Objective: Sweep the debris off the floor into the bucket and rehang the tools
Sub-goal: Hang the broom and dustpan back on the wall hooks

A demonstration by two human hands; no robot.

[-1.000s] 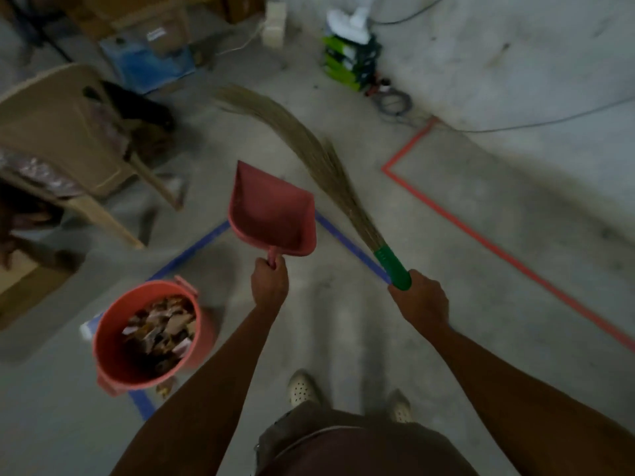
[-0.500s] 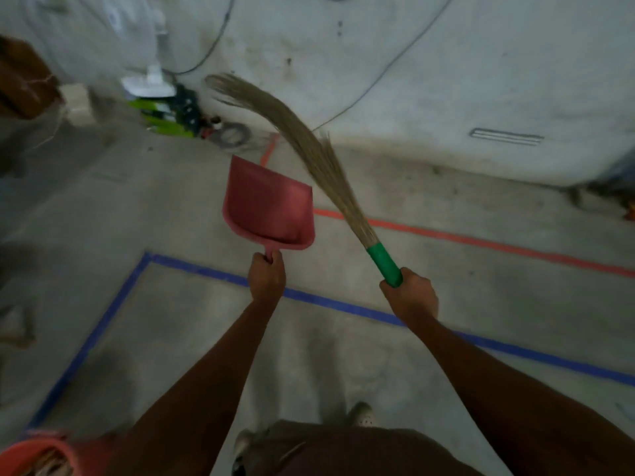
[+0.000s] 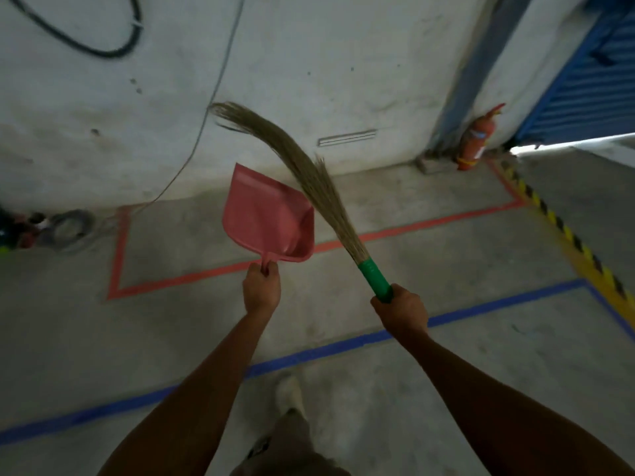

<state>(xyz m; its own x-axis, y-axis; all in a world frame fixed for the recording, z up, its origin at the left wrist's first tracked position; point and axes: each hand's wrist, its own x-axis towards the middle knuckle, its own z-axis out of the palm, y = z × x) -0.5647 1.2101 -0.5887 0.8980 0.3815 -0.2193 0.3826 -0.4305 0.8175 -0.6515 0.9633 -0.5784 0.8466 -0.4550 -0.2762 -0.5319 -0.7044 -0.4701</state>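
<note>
Concrete floor (image 3: 446, 255) by grey wall (image 3: 309, 63) | left hand (image 3: 262, 290) grips pink dustpan (image 3: 268, 214) handle, pan raised | right hand (image 3: 400, 309) clenches grass broom (image 3: 323, 197) grip, bristles up | bucket unseen | step: probably carrying tools to rehang | next: find hooks

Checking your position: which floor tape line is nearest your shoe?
The blue line, just ahead of the shoe; the red line lies farther, toward the wall.

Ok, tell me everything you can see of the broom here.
The broom is a bundle of tan, straw-like bristles bound into a green, plastic-looking grip. The right hand holds the grip's end. It is off the floor, angled up-left, tips curling left, beside the right edge of the pink dustpan; contact unclear.
</note>
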